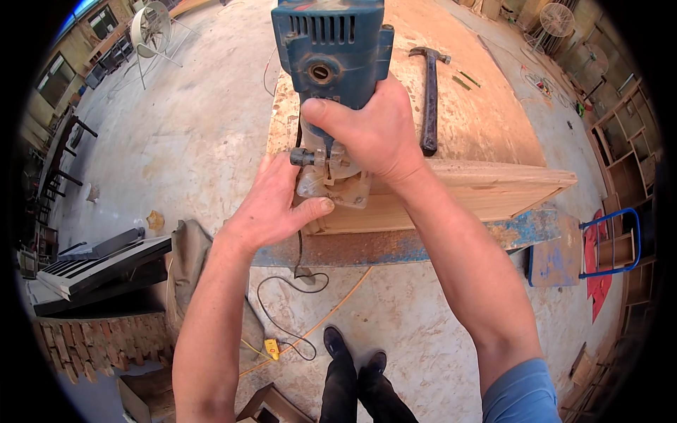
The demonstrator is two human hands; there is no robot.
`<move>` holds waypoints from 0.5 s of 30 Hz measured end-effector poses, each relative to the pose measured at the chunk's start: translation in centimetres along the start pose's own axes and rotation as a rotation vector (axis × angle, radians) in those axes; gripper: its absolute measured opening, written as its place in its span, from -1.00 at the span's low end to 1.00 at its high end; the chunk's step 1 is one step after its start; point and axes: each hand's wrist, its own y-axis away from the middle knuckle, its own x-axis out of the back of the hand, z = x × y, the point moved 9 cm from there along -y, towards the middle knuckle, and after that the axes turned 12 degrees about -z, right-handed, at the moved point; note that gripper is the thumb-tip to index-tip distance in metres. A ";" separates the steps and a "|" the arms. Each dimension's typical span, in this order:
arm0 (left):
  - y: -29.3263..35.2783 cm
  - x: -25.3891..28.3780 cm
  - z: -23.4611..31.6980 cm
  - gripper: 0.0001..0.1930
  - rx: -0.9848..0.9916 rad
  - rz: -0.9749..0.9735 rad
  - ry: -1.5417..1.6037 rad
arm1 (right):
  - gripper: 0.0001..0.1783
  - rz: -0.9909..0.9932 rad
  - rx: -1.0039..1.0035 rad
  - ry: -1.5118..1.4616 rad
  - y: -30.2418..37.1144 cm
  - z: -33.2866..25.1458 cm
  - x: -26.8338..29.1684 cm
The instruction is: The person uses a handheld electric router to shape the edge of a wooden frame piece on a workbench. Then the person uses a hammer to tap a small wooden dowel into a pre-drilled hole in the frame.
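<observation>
Router [335, 53] cropped above — right hand [379, 134] clasps it; left hand [270, 206] touches base [352, 199], grip unclear.

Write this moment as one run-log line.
Right hand: holding blue power tool | Left hand: at clear base | Wooden piece: under base | Hammer: lying on workbench

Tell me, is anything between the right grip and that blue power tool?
Nothing visible: the right grip holds the blue power tool directly. The left grip is by its clear base; the hammer lies to the right, out of the way.
</observation>
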 end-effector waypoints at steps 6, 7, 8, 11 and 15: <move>0.0 0.2 0.1 -0.17 -0.002 0.051 -0.101 | -0.45 -0.016 -0.041 0.005 -0.1 0.3 0.8; 0.0 0.2 0.1 -0.18 -0.001 0.065 -0.113 | -0.45 -0.019 -0.052 -0.002 -0.1 0.3 0.9; 0.0 0.2 0.1 -0.19 -0.001 0.078 -0.126 | -0.45 -0.021 -0.063 -0.009 -0.1 0.3 1.0; -0.1 0.4 0.3 -0.20 -0.004 0.103 -0.125 | -0.44 -0.006 -0.070 -0.006 -0.1 0.5 1.6; 0.0 0.3 0.1 -0.23 -0.024 0.152 -0.142 | -0.43 0.011 -0.082 0.019 0.0 0.8 2.0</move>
